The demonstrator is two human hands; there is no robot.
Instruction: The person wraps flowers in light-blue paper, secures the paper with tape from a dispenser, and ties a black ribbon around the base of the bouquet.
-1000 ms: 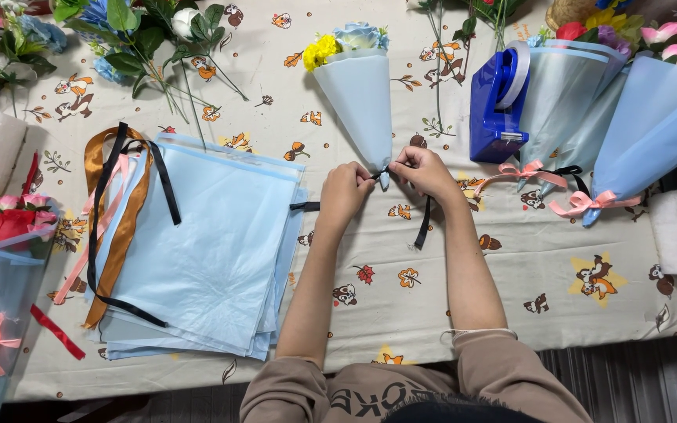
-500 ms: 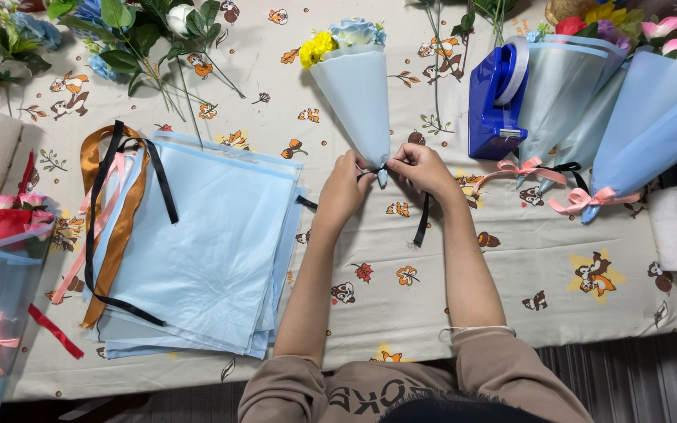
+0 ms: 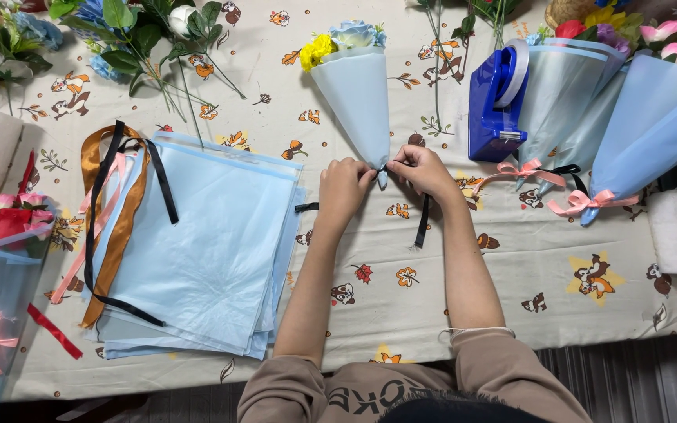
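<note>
At the narrow near tip of the pale blue bouquet cone [image 3: 358, 102] on the table [image 3: 464, 313], my left hand [image 3: 344, 188] and right hand [image 3: 421, 168] pinch the black ribbon [image 3: 423, 223], seemingly mid-knot, which could slip loose if either grip slackens.

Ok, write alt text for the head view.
Left hand and right hand pinch a black ribbon at the tip of a pale blue paper-wrapped bouquet on a patterned tablecloth, beside stacked blue paper sheets.
</note>
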